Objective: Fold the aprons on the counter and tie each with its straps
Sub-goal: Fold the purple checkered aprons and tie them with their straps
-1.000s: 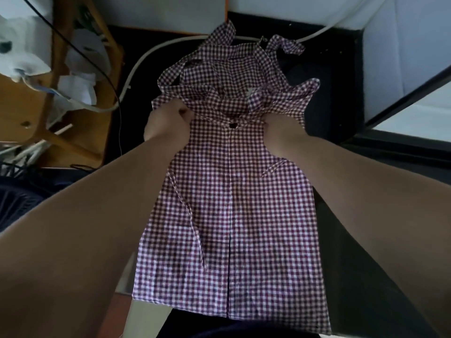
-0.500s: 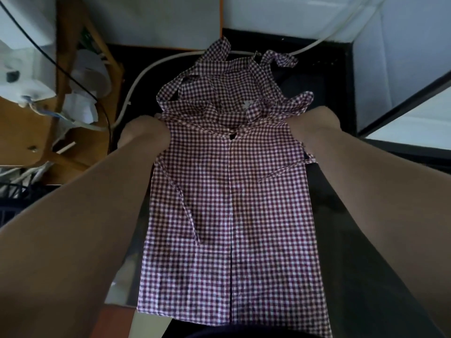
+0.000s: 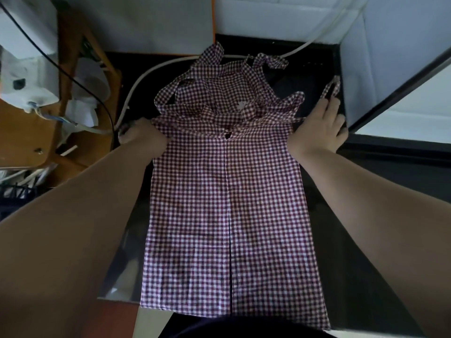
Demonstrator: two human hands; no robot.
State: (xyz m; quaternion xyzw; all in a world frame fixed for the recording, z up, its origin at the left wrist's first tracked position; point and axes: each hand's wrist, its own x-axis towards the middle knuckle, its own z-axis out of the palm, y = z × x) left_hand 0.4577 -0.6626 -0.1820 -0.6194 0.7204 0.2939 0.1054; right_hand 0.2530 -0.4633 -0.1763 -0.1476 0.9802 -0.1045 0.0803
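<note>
Right hand (image 3: 319,128) now outward beside apron (image 3: 227,203), fingers (image 3: 329,106) straight; left hand (image 3: 144,136) curled (hold unclear).

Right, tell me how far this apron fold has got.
Done: the apron lies on the counter, both sides folded in to meet at the middle. In hand: the left hand grips its upper edge; the right hand rests on a strap. Left: folding it up and tying it.

white hose (image 3: 156,68) far side | black cable (image 3: 80,84) | wooden stand (image 3: 29,137), white appliance (image 3: 26,89) left
</note>
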